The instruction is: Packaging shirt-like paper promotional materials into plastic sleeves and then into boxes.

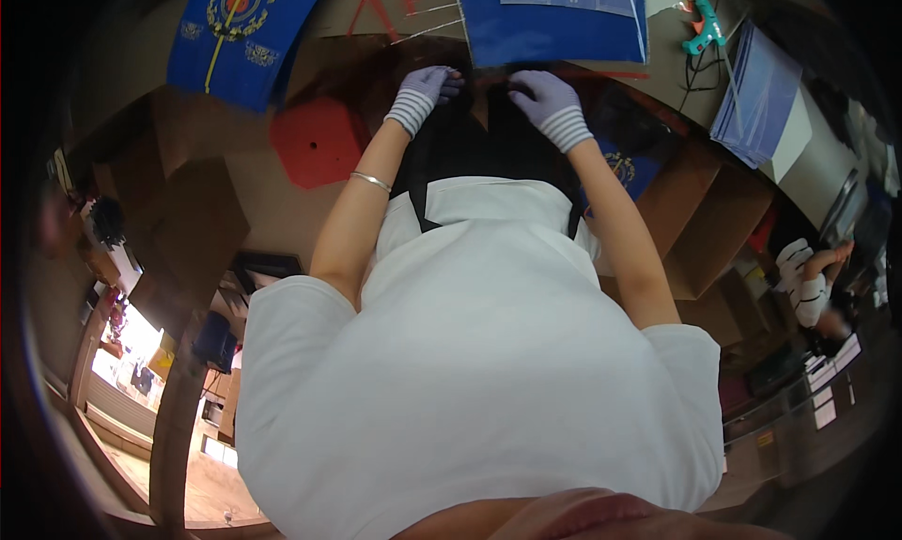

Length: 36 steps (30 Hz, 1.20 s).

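My left hand (427,91) and my right hand (547,100) both wear pale purple gloves with striped cuffs. A thin silver bracelet (371,180) sits on my left forearm. Both hands are curled over the top edge of a dark cloth (481,136) that hangs between them, down toward my white shirt. Just beyond my fingertips lies a large blue sheet (564,28) with pale printed lines. The cloth's lower part is hidden by my shirt.
A blue banner (240,28) with a gold emblem lies far left, with a red octagonal piece (318,141) below it. A teal glue gun (703,28) and stacked blue sheets (763,89) lie at right. Cardboard boxes (714,225) stand lower right, near another person (813,282).
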Tool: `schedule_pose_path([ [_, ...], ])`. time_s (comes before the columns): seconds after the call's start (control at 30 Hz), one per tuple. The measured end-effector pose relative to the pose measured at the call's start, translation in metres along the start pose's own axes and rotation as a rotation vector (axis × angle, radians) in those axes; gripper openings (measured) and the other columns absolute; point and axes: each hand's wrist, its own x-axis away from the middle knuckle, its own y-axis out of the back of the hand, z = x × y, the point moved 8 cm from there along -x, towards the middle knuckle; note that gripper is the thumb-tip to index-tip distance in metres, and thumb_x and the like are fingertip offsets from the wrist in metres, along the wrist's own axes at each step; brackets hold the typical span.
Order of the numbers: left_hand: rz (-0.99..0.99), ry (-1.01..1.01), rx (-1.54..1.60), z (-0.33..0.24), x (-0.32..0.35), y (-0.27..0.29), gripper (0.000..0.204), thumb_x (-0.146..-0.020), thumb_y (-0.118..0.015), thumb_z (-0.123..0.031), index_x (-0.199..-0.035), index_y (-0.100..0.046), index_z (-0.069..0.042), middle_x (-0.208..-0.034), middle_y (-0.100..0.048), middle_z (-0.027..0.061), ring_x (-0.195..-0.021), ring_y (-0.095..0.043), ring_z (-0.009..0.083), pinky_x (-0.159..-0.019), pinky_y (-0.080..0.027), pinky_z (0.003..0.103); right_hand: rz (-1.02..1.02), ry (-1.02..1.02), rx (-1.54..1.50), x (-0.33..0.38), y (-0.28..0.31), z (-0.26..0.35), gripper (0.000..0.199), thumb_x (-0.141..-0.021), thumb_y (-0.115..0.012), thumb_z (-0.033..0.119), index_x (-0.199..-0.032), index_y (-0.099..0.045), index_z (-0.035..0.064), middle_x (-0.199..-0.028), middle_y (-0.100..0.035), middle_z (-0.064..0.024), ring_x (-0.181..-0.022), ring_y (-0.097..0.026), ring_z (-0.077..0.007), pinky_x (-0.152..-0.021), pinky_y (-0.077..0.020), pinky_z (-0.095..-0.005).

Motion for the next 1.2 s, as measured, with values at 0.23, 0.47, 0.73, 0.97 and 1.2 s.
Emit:
schedule_pose_path([
  [0.23,0.026,-0.068,-0.089,-0.012,-0.015,-0.016,0.034,-0.089,-0.044,-0.031,-0.103,-0.059,-0.003,-0.1,-0.063,0.0097,-0.091,-0.059,0.0203,-0.079,-0.045,0.03,0.019,0.078,0.364,-0.036,-0.041,0.036,0.018,-0.075,-0.056,0.02,-0.09,-0.057,0.0108,-0.082,-0.06,-0.0075,-0.079,-0.058,-0.0241,-0.069,-0.0462,-0.0374],
  [0.47,0.022,-0.326,-0.244,-0.036,-0.02,-0.005,0.026,-0.081,-0.056,-0.018,-0.101,-0.059,-0.001,-0.095,-0.063,0.0097,-0.086,-0.06,0.0184,-0.08,-0.045,0.026,-0.05,-0.092,0.283,-0.04,-0.052,0.046,0.018,-0.074,-0.056,0.024,-0.083,-0.054,0.0086,-0.08,-0.061,-0.0121,-0.072,-0.06,-0.0282,-0.062,-0.0487,-0.0379],
  [0.73,0.016,0.062,0.098,-0.007,-0.019,0.008,0.018,-0.082,-0.053,-0.015,-0.092,-0.061,-0.001,-0.089,-0.064,0.0076,-0.082,-0.06,0.0185,-0.075,-0.046,0.027,-0.009,-0.184,0.185,-0.017,-0.033,0.017,0.02,-0.079,-0.056,0.022,-0.094,-0.054,0.0087,-0.089,-0.06,-0.0107,-0.083,-0.058,-0.027,-0.073,-0.0474,-0.0355],
  [0.97,0.076,-0.194,-0.318,-0.016,-0.026,0.01,0.044,-0.067,-0.064,-0.001,-0.109,-0.052,-0.004,-0.099,-0.062,0.0095,-0.092,-0.058,0.0181,-0.087,-0.045,0.029,0.018,-0.018,0.337,-0.05,-0.051,0.051,0.022,-0.079,-0.055,0.022,-0.096,-0.055,0.0094,-0.088,-0.061,-0.0097,-0.085,-0.059,-0.0248,-0.075,-0.0474,-0.0364],
  [1.2,0.092,-0.007,0.025,0.0,-0.04,0.013,0.042,-0.066,-0.063,0.005,-0.106,-0.055,-0.005,-0.097,-0.063,0.0056,-0.087,-0.06,0.0178,-0.084,-0.046,0.027,0.07,-0.084,0.352,-0.063,-0.056,0.061,0.02,-0.079,-0.053,0.024,-0.091,-0.054,0.0082,-0.081,-0.061,-0.0087,-0.077,-0.06,-0.0265,-0.069,-0.0483,-0.0363],
])
